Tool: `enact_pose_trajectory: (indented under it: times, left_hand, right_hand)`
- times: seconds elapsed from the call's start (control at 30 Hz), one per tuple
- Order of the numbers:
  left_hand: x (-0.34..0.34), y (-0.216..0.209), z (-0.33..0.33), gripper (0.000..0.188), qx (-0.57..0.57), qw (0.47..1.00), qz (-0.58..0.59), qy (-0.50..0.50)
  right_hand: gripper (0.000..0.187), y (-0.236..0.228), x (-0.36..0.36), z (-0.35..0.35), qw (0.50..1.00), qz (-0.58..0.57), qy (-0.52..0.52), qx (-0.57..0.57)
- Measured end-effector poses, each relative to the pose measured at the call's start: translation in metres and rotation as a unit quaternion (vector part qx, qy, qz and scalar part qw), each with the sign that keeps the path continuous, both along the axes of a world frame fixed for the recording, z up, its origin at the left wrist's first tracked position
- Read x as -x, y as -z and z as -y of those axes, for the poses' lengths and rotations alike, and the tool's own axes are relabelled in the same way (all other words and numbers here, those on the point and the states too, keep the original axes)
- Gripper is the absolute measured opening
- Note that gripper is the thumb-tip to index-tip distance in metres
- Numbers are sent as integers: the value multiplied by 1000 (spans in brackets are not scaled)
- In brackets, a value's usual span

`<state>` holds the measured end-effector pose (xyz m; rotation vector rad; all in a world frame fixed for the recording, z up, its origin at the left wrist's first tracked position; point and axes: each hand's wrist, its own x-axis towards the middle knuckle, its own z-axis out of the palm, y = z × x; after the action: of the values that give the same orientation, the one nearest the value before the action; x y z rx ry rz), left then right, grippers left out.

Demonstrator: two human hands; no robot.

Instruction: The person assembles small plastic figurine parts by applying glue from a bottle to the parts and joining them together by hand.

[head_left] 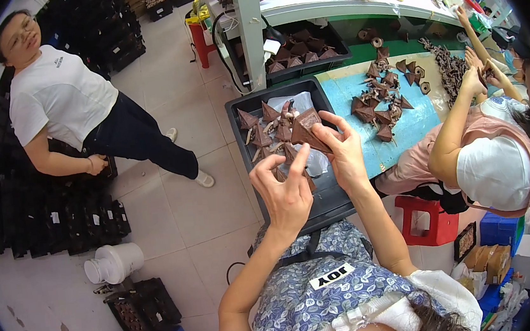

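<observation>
In my right hand (344,154) is a dark brown pyramid-shaped piece (304,128), gripped between thumb and fingers above a black tray (333,201). Just left of it is my left hand (285,192), its fingers bent and apart and its index fingertip close under the piece. I cannot tell whether that fingertip touches it. Nothing shows in the left hand. Several similar brown pieces (261,138) lie in the tray with small pale and reddish bits and a thin clear plastic bag (301,102). My hands hide part of the tray's contents.
Right of the tray, a blue work surface (366,152) holds more brown pieces (380,103). A grey post (248,33) and another loaded black tray (305,53) stand beyond. Co-workers sit at right; a person (60,96) stands at left. A red stool (428,220) is at right.
</observation>
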<state>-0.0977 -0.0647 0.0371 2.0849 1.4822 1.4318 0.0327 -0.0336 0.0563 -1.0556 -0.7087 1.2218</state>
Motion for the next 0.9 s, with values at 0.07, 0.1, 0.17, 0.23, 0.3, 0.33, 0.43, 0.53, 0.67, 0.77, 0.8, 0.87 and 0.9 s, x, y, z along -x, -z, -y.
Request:
enact_pose_trajectory:
  times: [0.07, 0.1, 0.17, 0.23, 0.3, 0.33, 0.43, 0.53, 0.67, 0.77, 0.8, 0.87, 0.9]
  left_hand:
    - [0, -1, 1, 58, 19, 999, -42, 27]
    - [-1, 1, -3, 58, 11, 999, -16, 27]
    - [-2, -3, -4, 58, 8, 999, -38, 19]
    - [2, -6, -4, 57, 0, 998, -69, 1]
    - [4, -7, 1, 52, -39, 999, -11, -20]
    - [7, -12, 4, 48, -25, 998, -55, -22]
    - [0, 9, 3, 46, -21, 1000, 12, 9]
    - [-8, 5, 4, 50, 16, 998, -28, 50]
    - [-2, 3, 2, 51, -23, 998, -23, 49]
    - [-2, 9, -1, 50, -49, 998, -15, 48]
    - [-2, 13, -2, 50, -71, 997, 18, 38]
    - [-3, 8, -4, 47, -68, 997, -11, 41]
    - [-5, 12, -7, 46, -69, 997, -3, 43]
  right_hand:
    - [60, -1, 1, -2, 998, -51, -3, 46]
    - [61, -2, 3, -6, 997, -66, 0, 51]
    - [60, -3, 5, -8, 996, -69, 2, 57]
    - [59, -4, 10, -9, 995, -80, -6, 58]
    - [55, -4, 11, -6, 995, -75, -7, 71]
    - [53, -8, 15, -1, 996, -38, -2, 81]
    - [47, 16, 2, -2, 996, -58, -3, 64]
    - [37, 23, -12, 8, 996, -42, 50, 64]
    - [35, 26, -5, 7, 996, -69, 28, 54]
    - [33, 25, 3, 4, 995, -79, 35, 56]
    - [32, 23, 5, 3, 994, -89, 33, 58]
    - [30, 21, 4, 5, 993, -90, 39, 62]
    - [30, 22, 4, 4, 993, -100, 37, 54]
